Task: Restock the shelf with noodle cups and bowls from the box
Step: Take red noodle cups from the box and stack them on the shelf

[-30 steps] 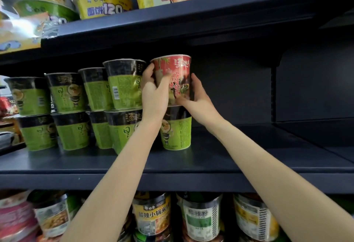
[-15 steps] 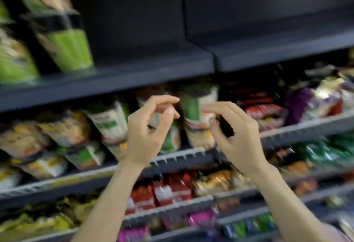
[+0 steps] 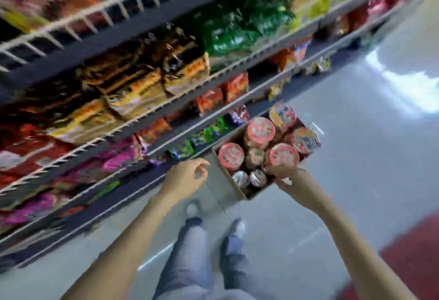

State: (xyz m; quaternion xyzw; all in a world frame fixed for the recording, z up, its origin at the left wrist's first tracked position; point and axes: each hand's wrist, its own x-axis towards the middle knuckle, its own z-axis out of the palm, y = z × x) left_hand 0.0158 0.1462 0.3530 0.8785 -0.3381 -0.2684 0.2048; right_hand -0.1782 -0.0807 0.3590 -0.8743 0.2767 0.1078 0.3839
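Note:
A cardboard box (image 3: 228, 182) stands on the floor beside the bottom shelf. It holds several red-lidded noodle cups (image 3: 260, 128) and bowls, one cup (image 3: 282, 156) nearest me. My right hand (image 3: 288, 177) is at the box's near corner, its fingertips just below that nearest cup, with nothing in its grip. My left hand (image 3: 184, 177) hovers left of the box, above its side wall, with fingers loosely curled and holding nothing. The whole view is motion-blurred.
Sloping wire-fronted shelves (image 3: 147, 119) packed with noodle packets fill the left and top. My legs and shoes (image 3: 192, 209) stand on the grey floor (image 3: 344, 157) just behind the box. A red mat (image 3: 413, 257) lies at the lower right.
Both hands let go of the red cup on the upper shelf and came down empty. My view swung from the shelf to the box on the floor, and my right hand reached its near corner.

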